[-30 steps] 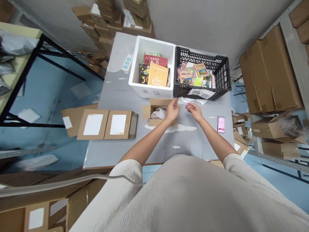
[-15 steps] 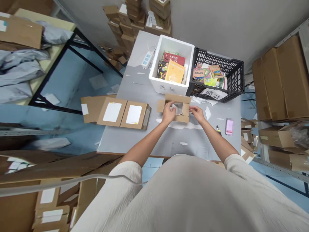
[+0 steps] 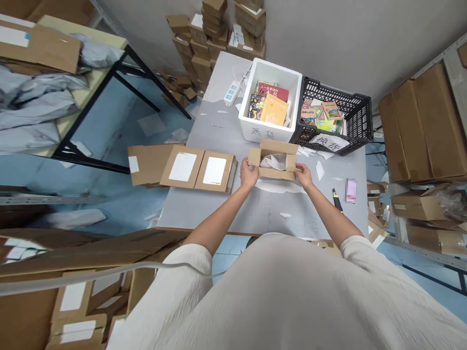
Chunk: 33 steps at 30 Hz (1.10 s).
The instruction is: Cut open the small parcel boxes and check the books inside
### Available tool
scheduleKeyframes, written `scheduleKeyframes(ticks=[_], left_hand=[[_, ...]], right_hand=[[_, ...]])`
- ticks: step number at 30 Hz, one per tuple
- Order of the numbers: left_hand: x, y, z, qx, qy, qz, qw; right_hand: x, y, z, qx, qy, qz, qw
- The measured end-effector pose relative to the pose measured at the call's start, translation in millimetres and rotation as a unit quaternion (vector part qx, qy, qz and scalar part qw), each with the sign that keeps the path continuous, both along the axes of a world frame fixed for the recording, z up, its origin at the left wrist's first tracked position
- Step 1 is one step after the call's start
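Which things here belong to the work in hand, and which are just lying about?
In hand, apparently:
- open carton, left hand and right hand at its ends
- pale crumpled material inside it

Lying about, apparently:
- cutter knife
- phone
- labelled cartons
- white box and black crate, both holding books
- power strip

- Open carton (image 3: pixel 275 173), pale wrapping (image 3: pixel 273 162) inside.
- Left hand (image 3: pixel 248 175) holds its eight o'clock; right hand (image 3: pixel 303 175), its four o'clock.
- White bin (image 3: pixel 260 124) of books (image 3: pixel 274 110) at its twelve o'clock.
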<state>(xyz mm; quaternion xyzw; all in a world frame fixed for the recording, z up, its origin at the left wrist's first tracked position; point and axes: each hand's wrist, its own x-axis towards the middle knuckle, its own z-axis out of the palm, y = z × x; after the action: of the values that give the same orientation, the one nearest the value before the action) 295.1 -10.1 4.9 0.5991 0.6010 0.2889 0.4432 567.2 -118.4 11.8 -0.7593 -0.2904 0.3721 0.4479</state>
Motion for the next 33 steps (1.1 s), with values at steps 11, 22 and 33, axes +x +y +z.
scheduleKeyframes(ticks=[11, 22, 33], left_hand=[[-13, -7, 23.0, -0.014, 0.074, -0.288, 0.955], [-5, 9, 11.9, -0.006, 0.046, -0.128, 0.991], [6, 13, 8.4, 0.009, 0.032, -0.122, 0.992]], right_hand=[[1, -7, 5.8, -0.053, -0.008, -0.003, 0.999], [5, 6, 14.2, -0.126, 0.049, 0.019, 0.991], [-2, 11, 28.2, -0.014, 0.052, 0.012, 0.999]])
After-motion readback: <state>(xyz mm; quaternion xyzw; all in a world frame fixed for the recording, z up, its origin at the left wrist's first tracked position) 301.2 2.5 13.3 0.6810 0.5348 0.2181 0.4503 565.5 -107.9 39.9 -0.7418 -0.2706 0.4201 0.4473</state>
